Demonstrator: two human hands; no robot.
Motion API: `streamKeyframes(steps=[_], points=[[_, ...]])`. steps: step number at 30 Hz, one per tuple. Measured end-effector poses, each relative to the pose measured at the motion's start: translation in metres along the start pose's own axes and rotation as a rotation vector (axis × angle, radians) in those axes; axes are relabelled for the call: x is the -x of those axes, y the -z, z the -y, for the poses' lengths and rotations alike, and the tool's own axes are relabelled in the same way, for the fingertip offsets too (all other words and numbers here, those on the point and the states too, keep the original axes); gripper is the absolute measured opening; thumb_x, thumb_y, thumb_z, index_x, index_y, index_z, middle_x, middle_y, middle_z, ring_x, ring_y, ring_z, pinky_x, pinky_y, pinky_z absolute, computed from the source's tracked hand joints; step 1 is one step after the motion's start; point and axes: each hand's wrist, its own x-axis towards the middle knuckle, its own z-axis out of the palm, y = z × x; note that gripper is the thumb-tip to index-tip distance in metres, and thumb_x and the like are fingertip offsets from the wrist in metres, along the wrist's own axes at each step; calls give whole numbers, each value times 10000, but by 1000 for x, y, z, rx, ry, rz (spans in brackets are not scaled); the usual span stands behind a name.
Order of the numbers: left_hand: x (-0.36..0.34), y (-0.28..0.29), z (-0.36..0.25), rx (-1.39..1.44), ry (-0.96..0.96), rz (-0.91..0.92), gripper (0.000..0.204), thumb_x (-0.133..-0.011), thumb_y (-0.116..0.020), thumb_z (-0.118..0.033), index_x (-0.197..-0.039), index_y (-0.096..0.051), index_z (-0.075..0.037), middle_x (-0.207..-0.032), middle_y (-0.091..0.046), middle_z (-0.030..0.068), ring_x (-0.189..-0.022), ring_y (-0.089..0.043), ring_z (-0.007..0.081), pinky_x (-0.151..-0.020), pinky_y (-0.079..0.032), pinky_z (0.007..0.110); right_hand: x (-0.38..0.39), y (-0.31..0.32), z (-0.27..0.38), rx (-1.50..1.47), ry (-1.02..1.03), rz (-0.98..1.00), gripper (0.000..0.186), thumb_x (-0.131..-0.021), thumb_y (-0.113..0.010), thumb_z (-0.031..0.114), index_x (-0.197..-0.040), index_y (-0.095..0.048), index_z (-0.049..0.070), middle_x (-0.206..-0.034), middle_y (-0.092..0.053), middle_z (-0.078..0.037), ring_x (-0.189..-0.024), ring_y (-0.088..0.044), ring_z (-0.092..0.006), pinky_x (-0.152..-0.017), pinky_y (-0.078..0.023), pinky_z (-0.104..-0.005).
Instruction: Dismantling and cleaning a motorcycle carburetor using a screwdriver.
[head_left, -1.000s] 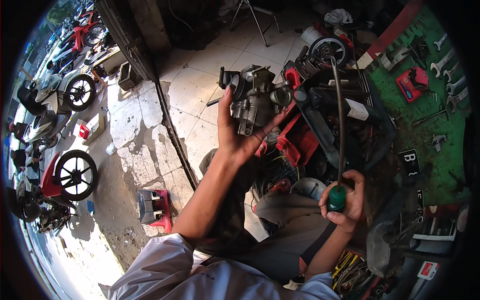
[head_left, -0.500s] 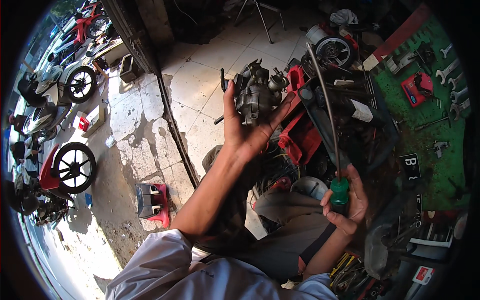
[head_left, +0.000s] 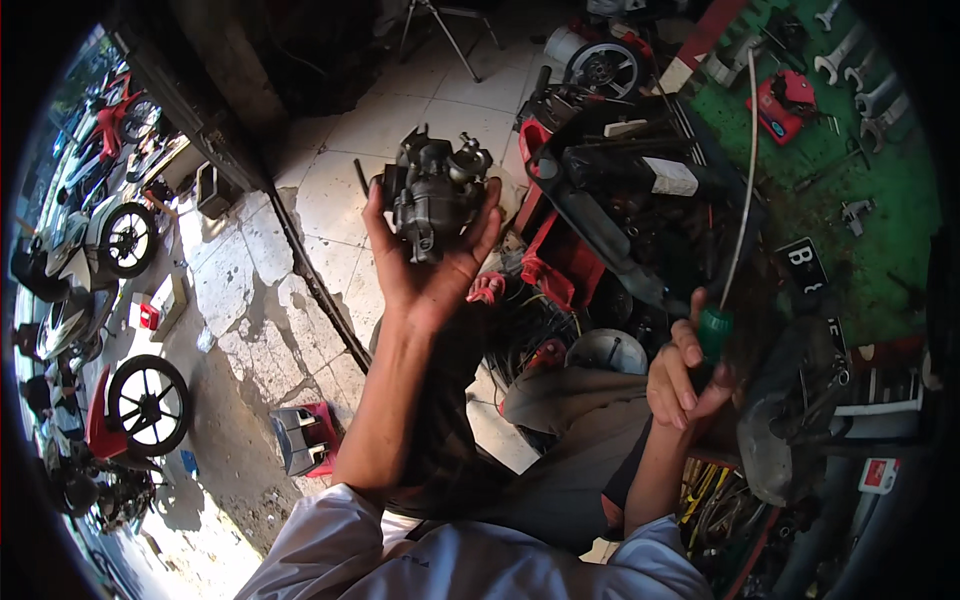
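Note:
My left hand (head_left: pixel 428 290) is raised palm up under a dark metal carburetor (head_left: pixel 437 200), with the thumb on one side and the fingers on the other. A thin rod sticks out at the carburetor's left. To the lower right, my right hand (head_left: pixel 683 380) grips a long screwdriver (head_left: pixel 714 335) by its green handle. Its slim metal shaft points up and leans slightly right, well apart from the carburetor. Part of the handle is hidden by the fingers and shadow.
A dark tray (head_left: pixel 590 215) of parts and red bins (head_left: pixel 560 262) stand ahead right. Wrenches lie on a green surface (head_left: pixel 800 170). A round metal bowl (head_left: pixel 607 352) sits by my knee. Left, a red-grey plastic part (head_left: pixel 305 440) lies on the floor, with motorcycles (head_left: pixel 75 265) beyond.
The screwdriver has swung from leaning left to leaning right as my right hand turned. My left hand still holds the carburetor, now further left in view. The whole view has shifted.

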Motion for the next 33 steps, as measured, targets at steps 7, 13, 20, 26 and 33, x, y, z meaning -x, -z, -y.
streamKeyframes(steps=[7,13,20,26,33], points=[[-8,14,7,14,23,177,705,-778,-646,-272,-1367,-310,-78,-1434,-269,150,-1292,-321,305,-999,-347,475,-8,-9,-2,617,34,-385,461,-804,-544,39,-1248,-422,39,-718,-494,-74,-398,-442,-94,-305,-334,-214],[-21,5,70,294,297,332,770,-696,-693,-305,-1328,-328,-59,-1366,-349,124,-1247,-350,319,-1010,-305,492,86,-43,7,992,261,-639,411,-808,-571,33,-1198,-444,13,-673,-503,-32,-427,-455,-68,-373,-359,-192],[-20,8,140,447,398,-89,762,-620,-706,-539,-1194,-482,-92,-1229,-499,107,-1116,-445,327,-889,-343,509,183,16,-27,1005,672,-1014,281,-833,-540,48,-1102,-463,32,-685,-492,-28,-392,-433,-65,-339,-336,-198],[-18,0,171,209,472,-102,672,-655,-674,-499,-1163,-490,-99,-1140,-494,162,-1096,-415,366,-858,-346,514,212,13,-31,1205,825,-1083,265,-841,-529,20,-1087,-432,36,-676,-468,-21,-411,-463,-86,-358,-354,-203],[-7,-9,229,36,553,70,668,-663,-686,-434,-1184,-463,-82,-1160,-467,165,-1118,-396,361,-892,-337,522,236,27,-20,1076,909,-1111,284,-851,-546,52,-1108,-425,52,-684,-479,-18,-429,-469,-88,-368,-361,-209]])
